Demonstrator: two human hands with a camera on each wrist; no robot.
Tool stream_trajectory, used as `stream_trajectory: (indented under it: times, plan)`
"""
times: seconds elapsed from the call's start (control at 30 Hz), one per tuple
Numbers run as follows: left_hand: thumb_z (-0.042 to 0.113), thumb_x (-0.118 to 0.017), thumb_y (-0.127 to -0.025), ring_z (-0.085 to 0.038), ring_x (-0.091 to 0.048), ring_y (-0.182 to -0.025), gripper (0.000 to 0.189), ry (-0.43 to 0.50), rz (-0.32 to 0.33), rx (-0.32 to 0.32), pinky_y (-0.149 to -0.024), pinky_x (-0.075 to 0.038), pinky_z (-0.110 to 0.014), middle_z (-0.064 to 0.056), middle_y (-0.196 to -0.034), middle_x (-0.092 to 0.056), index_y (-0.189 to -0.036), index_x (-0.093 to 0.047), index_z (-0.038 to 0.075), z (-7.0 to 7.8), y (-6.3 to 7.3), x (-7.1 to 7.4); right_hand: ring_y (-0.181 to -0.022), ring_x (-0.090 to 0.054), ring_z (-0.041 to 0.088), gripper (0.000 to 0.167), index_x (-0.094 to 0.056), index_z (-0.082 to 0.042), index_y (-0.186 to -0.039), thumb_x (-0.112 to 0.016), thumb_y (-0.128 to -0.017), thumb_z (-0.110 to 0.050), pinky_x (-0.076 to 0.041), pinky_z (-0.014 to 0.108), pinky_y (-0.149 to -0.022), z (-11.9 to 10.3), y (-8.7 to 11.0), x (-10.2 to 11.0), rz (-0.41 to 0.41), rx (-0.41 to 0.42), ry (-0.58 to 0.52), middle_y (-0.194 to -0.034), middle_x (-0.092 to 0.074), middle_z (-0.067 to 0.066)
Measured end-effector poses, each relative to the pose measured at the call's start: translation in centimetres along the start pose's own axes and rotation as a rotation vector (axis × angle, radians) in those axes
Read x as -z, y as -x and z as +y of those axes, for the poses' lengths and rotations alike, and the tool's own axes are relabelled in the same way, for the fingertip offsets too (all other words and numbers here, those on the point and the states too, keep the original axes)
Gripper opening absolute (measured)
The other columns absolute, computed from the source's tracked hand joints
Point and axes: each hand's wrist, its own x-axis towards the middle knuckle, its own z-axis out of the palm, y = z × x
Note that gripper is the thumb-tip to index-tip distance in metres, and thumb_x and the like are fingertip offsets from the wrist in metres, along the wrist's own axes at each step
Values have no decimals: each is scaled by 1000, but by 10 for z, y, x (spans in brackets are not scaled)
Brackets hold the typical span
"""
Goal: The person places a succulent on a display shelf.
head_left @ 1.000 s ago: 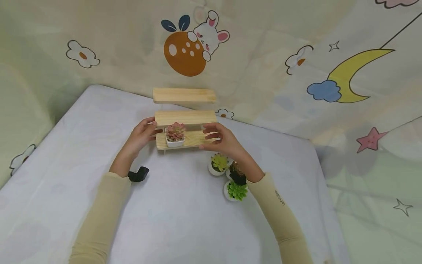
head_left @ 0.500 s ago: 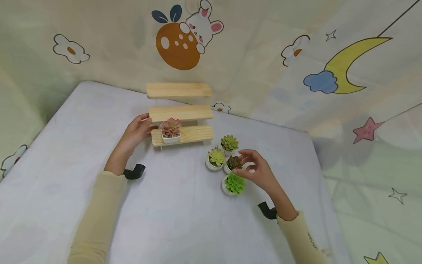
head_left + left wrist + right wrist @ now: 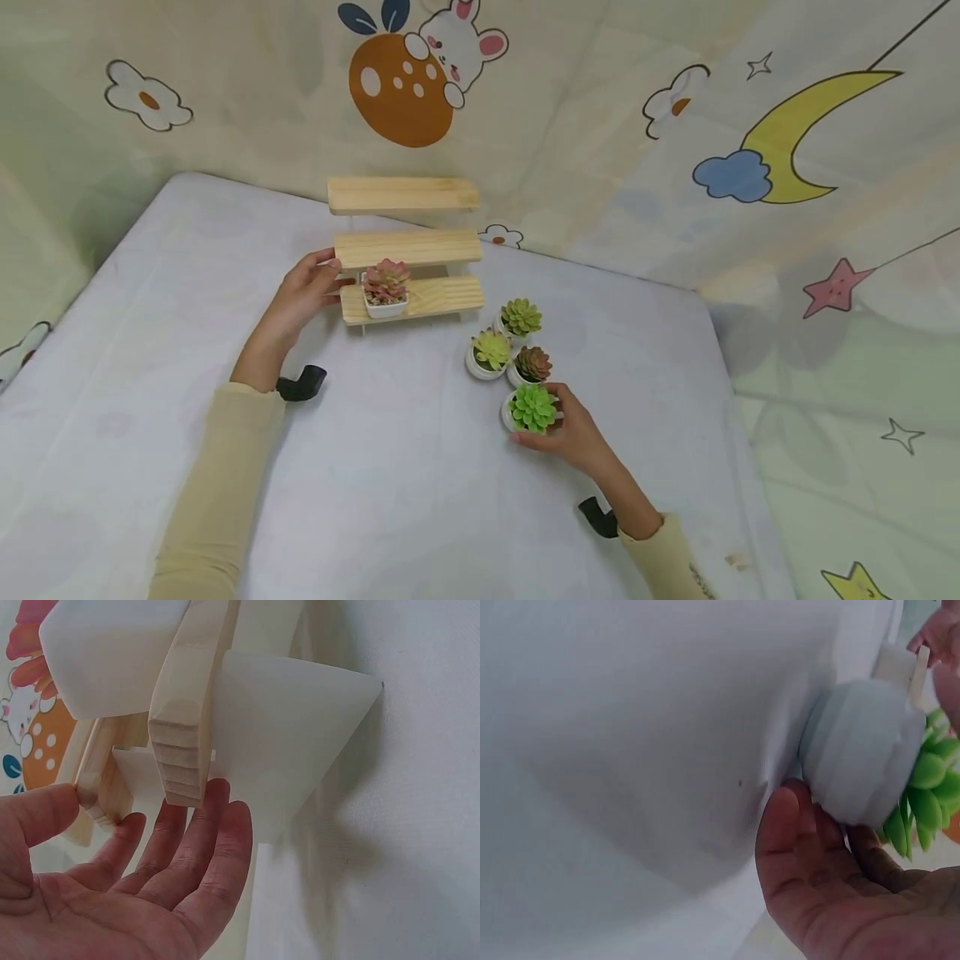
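My left hand (image 3: 298, 298) is at the left end of a three-tier wooden shelf stand (image 3: 408, 247). In the left wrist view its thumb and index finger pinch the end of the middle board, while the other fingers touch the end of the lower board (image 3: 178, 742). A pink succulent in a square white pot (image 3: 386, 307) stands on the lower board's left part. My right hand (image 3: 576, 435) holds a bright green succulent (image 3: 533, 407) by its round white pot (image 3: 862, 750), fingers on one side and thumb on the other. The pot appears to be on the table.
Beside the bright green plant stand a reddish-brown succulent (image 3: 533, 364), a yellow-green one (image 3: 490, 350) and a darker green one (image 3: 521, 317), all in white pots. Behind the white table (image 3: 405, 483) hangs a printed cloth (image 3: 585, 167). Black wrist mounts (image 3: 302, 383) show below both hands.
My right hand has left the shelf's right end, moved down and right over the potted plants, and taken hold of the bright green one. The left hand stays at the shelf.
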Motion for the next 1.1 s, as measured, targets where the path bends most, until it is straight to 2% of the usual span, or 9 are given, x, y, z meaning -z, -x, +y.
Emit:
stream_trajectory:
  times: [0.17,0.37,0.63,0.73,0.87,1.1]
  plan:
    - [40,-35,-106,-39,-41,-136,63,8,-6,-1,-109,-36,-52,-26,-149,-36,-154,-18,3,-1,-2,1,-105,-57,26,78,-45,-1,-132,-88,-73,-29,-50,41,-84,-4,-1,-5,25,22,66,-124,-58,14]
    - [41,-35,-105,-39,-41,-135,63,-7,5,0,-108,-37,-50,-26,-149,-37,-154,-20,3,0,0,2,-104,-59,29,78,-50,3,-132,-89,-71,-27,-52,44,-84,-5,-2,-7,55,22,126,-124,-61,17]
    - [39,-35,-106,-41,-42,-133,63,13,-9,-11,-102,-43,-37,-28,-146,-38,-153,-20,1,0,1,1,-104,-60,26,78,-55,2,-131,-89,-69,-30,-52,41,-85,-6,2,-4,35,15,129,-124,-62,14]
    - [40,-35,-106,-41,-43,-133,63,8,-3,-6,-103,-42,-39,-28,-147,-38,-153,-21,1,-1,1,1,-106,-60,26,76,-55,2,-130,-89,-70,-29,-52,41,-86,-10,4,-1,22,67,114,-122,-63,13]
    - [41,-36,-105,-40,-43,-133,64,13,3,-4,-105,-40,-42,-27,-146,-38,-152,-21,1,-1,1,1,-109,-60,28,74,-54,3,-130,-89,-70,-25,-54,43,-87,-20,5,5,44,152,77,-121,-63,14]
    - [41,-36,-105,-39,-44,-132,63,18,-3,8,-107,-39,-43,-26,-147,-39,-153,-21,3,0,1,0,-109,-60,24,64,-55,0,-127,-86,-72,-10,-54,29,-85,-45,0,14,93,286,-74,-122,-60,15]
